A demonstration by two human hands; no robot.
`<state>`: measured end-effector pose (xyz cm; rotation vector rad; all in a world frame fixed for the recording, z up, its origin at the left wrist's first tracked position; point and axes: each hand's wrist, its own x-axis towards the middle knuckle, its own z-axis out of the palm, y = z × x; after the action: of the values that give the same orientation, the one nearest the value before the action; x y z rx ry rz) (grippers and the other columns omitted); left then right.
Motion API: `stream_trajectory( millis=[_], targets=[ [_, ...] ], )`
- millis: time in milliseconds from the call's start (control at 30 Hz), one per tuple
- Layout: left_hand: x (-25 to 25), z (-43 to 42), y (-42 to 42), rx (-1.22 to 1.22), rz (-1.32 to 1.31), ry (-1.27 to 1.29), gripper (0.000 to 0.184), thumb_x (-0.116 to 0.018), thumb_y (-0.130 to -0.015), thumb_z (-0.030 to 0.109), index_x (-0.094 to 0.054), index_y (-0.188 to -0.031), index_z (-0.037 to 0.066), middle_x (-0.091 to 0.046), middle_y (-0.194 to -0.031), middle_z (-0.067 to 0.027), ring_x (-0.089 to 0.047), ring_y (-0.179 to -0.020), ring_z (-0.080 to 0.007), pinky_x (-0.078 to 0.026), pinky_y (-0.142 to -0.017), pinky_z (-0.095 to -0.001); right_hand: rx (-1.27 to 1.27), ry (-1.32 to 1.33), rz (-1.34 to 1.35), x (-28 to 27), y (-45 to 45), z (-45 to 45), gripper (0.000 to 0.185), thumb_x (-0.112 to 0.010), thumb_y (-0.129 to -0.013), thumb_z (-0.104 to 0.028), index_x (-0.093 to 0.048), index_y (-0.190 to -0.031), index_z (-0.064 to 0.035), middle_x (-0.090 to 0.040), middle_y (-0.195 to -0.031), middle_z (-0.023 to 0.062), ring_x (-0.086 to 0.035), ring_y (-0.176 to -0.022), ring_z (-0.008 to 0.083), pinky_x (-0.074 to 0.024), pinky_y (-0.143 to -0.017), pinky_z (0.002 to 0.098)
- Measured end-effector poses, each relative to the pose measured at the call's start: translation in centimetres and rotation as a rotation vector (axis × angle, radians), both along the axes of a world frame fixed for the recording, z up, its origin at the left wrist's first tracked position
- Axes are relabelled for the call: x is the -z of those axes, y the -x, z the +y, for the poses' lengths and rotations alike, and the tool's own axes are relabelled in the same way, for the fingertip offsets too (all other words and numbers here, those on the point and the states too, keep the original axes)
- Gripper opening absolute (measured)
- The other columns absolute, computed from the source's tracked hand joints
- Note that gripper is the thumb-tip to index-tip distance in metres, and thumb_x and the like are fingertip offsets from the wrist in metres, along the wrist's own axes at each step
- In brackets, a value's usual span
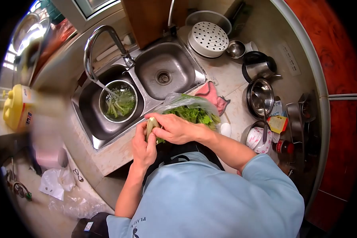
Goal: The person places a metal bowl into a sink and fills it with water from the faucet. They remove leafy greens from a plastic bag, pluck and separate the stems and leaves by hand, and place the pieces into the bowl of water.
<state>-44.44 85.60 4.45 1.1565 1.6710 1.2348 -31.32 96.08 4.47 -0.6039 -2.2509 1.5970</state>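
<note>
Fingers of the left hand point(143, 146) clamped round a pale leafy stalk point(150, 127), held near the front edge of the counter point(117, 156); fingers of the right hand point(174, 127) closed on its upper part, the thumb alongside. Probably light, crisp and fairly stiff at the thick pale end, prone to snap if bent hard, softer and easily bruised at the leaves, slick if wet; best held by that thick end, with only a loose touch on the foliage. Close by on the right, a clear plastic bag point(174, 99) of leafy greens point(196, 116), thin-walled and likely slippery

As for edges, from the left: hard wall of the left basin point(90, 127), then a steel bowl point(136, 99) with cut greens point(121, 106) under the running faucet point(121, 47), rim best not knocked; more open room over the right basin point(150, 59); past the bag, a pink cloth point(206, 94); far right, crowded pans point(261, 99) and a patterned bowl point(259, 139), so tighter space for the right elbow
</note>
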Motion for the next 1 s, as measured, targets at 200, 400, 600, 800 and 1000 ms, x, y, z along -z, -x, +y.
stream_trajectory(
  millis=[200, 400, 600, 800, 1000],
  targets=[
    [-0.1, -1.4, 2.6, 0.101, 0.15, 0.094, 0.012, -0.052, -0.09, 0.013, -0.055, -0.096, 0.003, -0.056, -0.064, -0.0139, -0.057, -0.059, -0.0299, -0.044, -0.057, -0.0356, -0.192, 0.168, -0.102, -1.1, 0.9, 1.8, 0.037, -0.045, -0.088, -0.015, -0.046, -0.121, 0.0008, -0.061, -0.085, 0.0162, -0.06, -0.078, 0.0288, -0.0469, -0.072, 0.0382],
    [-0.8, -2.3, 6.6, 0.347, 0.058, 0.297, 0.018, -0.05, -0.093, 0.017, -0.055, -0.088, 0.001, -0.05, -0.067, -0.0048, -0.045, -0.062, -0.0107, -0.038, -0.057, -0.0274, -0.413, 0.188, -0.362, -2.2, 2.1, 3.1, 0.027, -0.041, -0.087, -0.019, -0.056, -0.089, 0.0037, -0.059, -0.074, 0.0201, -0.057, -0.069, 0.0323, -0.0451, -0.068, 0.0422],
    [1.1, -2.9, 9.3, 0.552, -0.31, 0.408, 0.022, -0.051, -0.093, 0.022, -0.057, -0.085, 0.002, -0.046, -0.066, 0.0033, -0.04, -0.061, -0.0085, -0.035, -0.055, -0.0246, -0.702, 0.275, -0.359, 0.2, 2.7, 4.2, 0.027, -0.042, -0.088, -0.02, -0.056, -0.086, 0.0029, -0.056, -0.066, 0.0101, -0.051, -0.061, 0.0194, -0.0434, -0.06, 0.0359],
    [2.9, -3.5, 13.4, 0.537, -0.663, 0.581, 0.024, -0.053, -0.094, 0.027, -0.058, -0.093, 0.004, -0.052, -0.071, 0.0008, -0.046, -0.057, -0.0084, -0.036, -0.052, -0.0234, -0.561, 0.397, -0.436, 1.5, 0.7, 7.7, 0.025, -0.042, -0.09, -0.02, -0.057, -0.088, 0.0007, -0.05, -0.062, 0.0053, -0.047, -0.059, 0.0157, -0.042, -0.057, 0.0324],
    [3.4, 0.0, 6.4, -0.112, -0.852, 0.026, 0.025, -0.05, -0.097, 0.02, -0.052, -0.117, 0.004, -0.061, -0.1, -0.0051, -0.06, -0.087, -0.0147, -0.05, -0.07, -0.0278, -0.152, 0.093, 0.018, -0.2, 6.1, 2.7, 0.023, -0.047, -0.088, -0.019, -0.062, -0.092, -0.0007, -0.055, -0.086, 0.0135, -0.056, -0.081, 0.0276, -0.044, -0.073, 0.039]
  ],
)
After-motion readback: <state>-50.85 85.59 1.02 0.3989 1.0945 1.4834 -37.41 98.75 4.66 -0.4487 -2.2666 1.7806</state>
